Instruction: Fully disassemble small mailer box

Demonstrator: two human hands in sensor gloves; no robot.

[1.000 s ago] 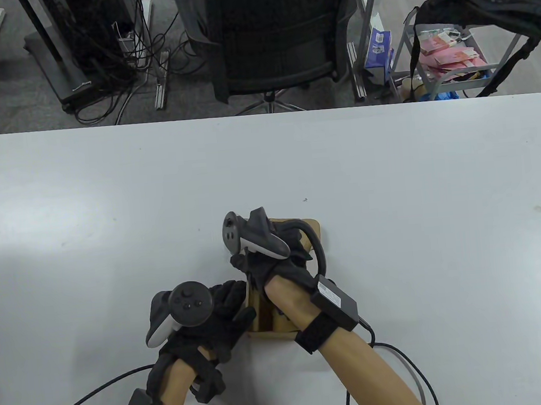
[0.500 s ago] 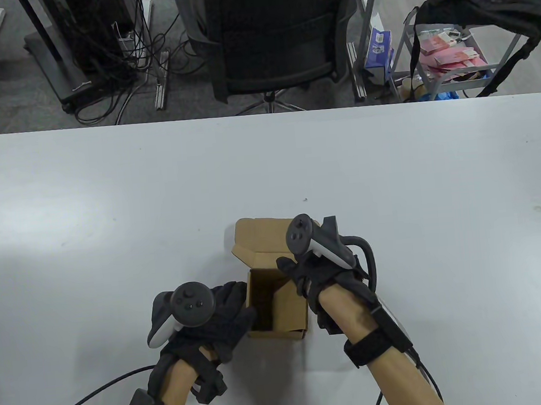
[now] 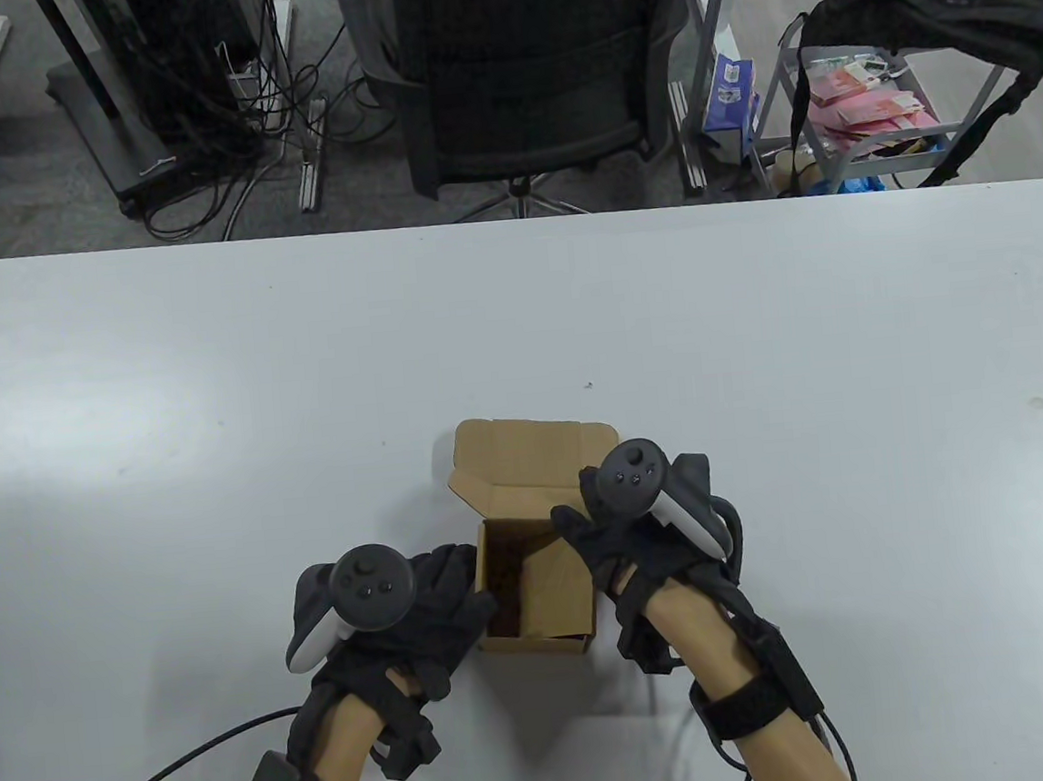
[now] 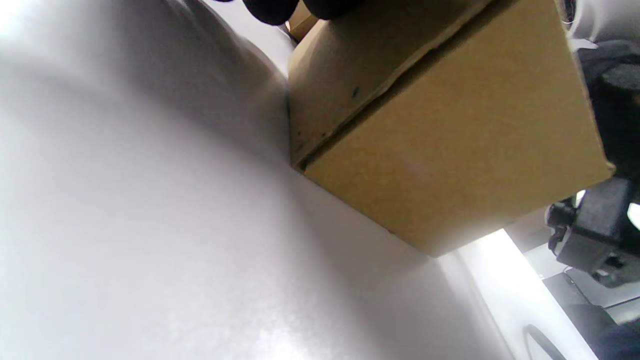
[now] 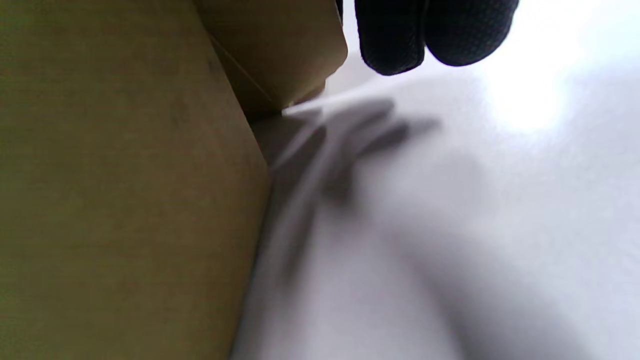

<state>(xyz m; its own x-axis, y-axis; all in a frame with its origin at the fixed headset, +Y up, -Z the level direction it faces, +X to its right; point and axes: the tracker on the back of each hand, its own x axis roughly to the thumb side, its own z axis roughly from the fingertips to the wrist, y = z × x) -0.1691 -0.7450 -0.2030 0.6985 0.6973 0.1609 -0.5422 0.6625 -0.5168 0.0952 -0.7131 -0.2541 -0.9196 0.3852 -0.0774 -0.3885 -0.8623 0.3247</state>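
The small brown mailer box (image 3: 555, 620) stands on the white table (image 3: 754, 343) with its top open. Its lid (image 3: 527, 454) is folded back to the far side. My left hand (image 3: 439, 598) holds the box's left wall, thumb at the near left corner. My right hand (image 3: 612, 542) holds the right wall, thumb hooked over the rim into the box. In the left wrist view the box (image 4: 440, 130) rests flat on the table with my fingertips (image 4: 272, 10) on its side. In the right wrist view the box (image 5: 125, 190) fills the left, and two fingertips (image 5: 435, 35) hang beside the lid flap.
Glove cables (image 3: 154, 778) trail off the table's near edge behind both wrists. Beyond the far edge stand an office chair (image 3: 529, 62) and a cart with a black bag (image 3: 925, 0).
My right hand swung from across the box to its right side, and the lid now lies folded back. My left hand and the box body stayed in place.
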